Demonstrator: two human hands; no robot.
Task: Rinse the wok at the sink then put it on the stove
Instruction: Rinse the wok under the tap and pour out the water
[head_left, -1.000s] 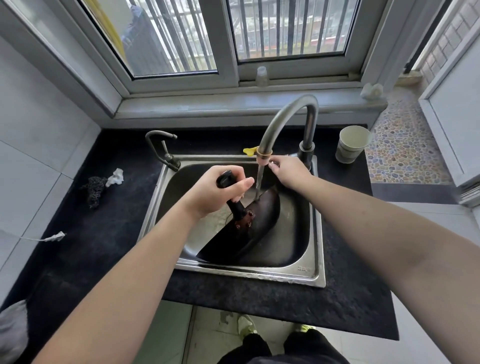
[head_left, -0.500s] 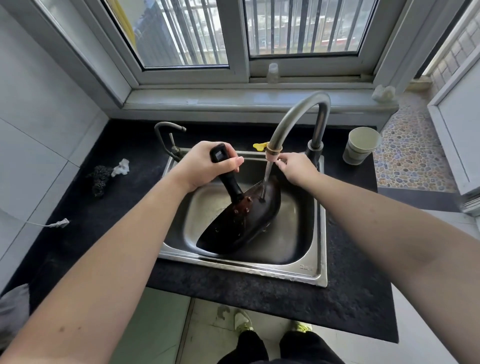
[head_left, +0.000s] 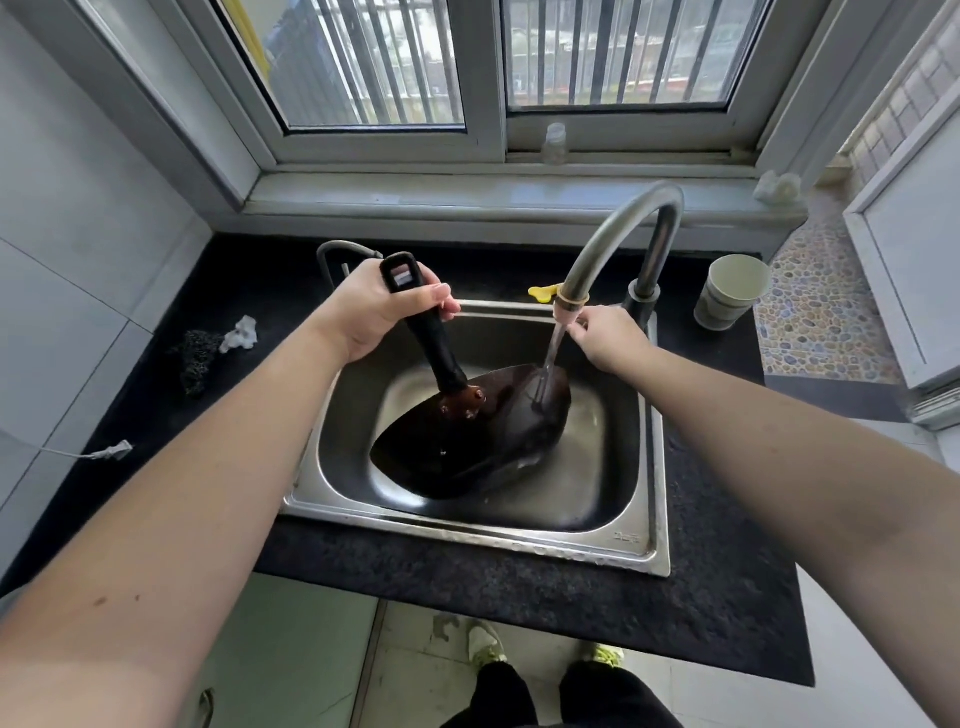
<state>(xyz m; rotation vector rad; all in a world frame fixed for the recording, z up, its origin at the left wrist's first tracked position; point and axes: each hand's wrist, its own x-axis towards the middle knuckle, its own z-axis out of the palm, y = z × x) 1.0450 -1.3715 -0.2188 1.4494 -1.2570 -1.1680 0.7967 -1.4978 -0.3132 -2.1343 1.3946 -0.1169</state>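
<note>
Wok (head_left: 467, 441) tilted in the sink (head_left: 613, 540), inside hidden, left hand (head_left: 371, 306) wrapped around its raised handle, right hand (head_left: 605, 335) at the faucet (head_left: 613, 244) spout, fingertips hidden, grip unclear, water hitting wok

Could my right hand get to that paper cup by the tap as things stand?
Probably yes: the right hand is at the spout, holding nothing large, and the paper cup stands nearby on bare counter with only the faucet base between.

Daylight reaches you through the barred window (head_left: 483, 62) ahead, bright and slightly washed out there, dimmer over the black desk (head_left: 519, 587), with soft glare on the steel sink (head_left: 467, 530) rim, wide-angle bending at the frame edges, and your near forearms soft and blurred.
</note>
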